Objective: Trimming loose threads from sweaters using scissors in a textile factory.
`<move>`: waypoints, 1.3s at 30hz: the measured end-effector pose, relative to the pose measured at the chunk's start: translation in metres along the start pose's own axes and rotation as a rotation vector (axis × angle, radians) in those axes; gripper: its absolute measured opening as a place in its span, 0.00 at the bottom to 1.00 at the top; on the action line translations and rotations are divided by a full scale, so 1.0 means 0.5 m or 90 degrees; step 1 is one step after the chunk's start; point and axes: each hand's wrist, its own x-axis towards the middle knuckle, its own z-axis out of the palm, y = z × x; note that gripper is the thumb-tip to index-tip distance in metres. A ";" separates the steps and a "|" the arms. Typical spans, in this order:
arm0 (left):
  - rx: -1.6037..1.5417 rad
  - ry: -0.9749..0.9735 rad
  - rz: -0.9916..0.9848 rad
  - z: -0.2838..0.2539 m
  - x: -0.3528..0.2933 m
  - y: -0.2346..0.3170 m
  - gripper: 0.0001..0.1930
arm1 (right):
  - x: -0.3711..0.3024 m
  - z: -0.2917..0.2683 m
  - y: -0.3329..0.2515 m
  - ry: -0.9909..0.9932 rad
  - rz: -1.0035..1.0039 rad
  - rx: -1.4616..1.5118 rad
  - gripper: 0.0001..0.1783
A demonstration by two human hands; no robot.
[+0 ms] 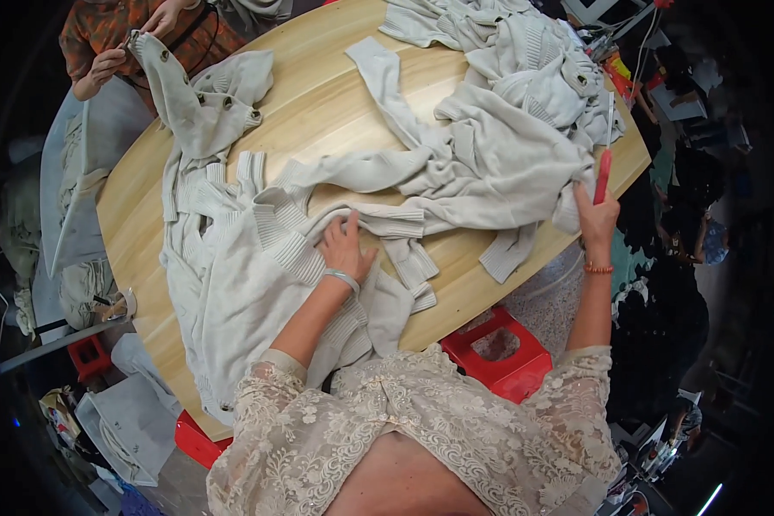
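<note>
My left hand (344, 247) lies with its fingers apart on an off-white knit sweater (232, 292), beside its ribbed band. My right hand (597, 222) is closed round a red-handled tool (604, 176) with a thin, pale blade pointing away from me; whether it is a pair of scissors I cannot tell. That hand is also at the ribbed edge of a second off-white sweater (516, 172); how firmly its fingers hold the cloth is hidden. This sweater's sleeves stretch leftward over the first one.
More off-white knitwear (533, 77) is heaped at the far right of the wooden table (318, 95). At the far left, another person's hands (107, 64) work on a buttoned knit piece (189, 103). A red stool (499, 353) stands at the near edge. White bags (125, 430) stand lower left.
</note>
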 end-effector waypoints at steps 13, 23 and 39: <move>-0.730 0.030 0.152 -0.113 -0.016 0.158 0.25 | -0.214 0.067 -0.299 -0.652 0.213 0.387 0.17; -0.967 -0.104 0.111 -0.421 -0.011 -0.128 0.25 | -0.157 0.166 -0.241 -0.400 -0.060 0.177 0.33; -0.796 0.476 -0.262 -0.375 -0.412 -0.358 0.32 | -0.280 0.426 -0.243 -0.547 -0.210 0.080 0.21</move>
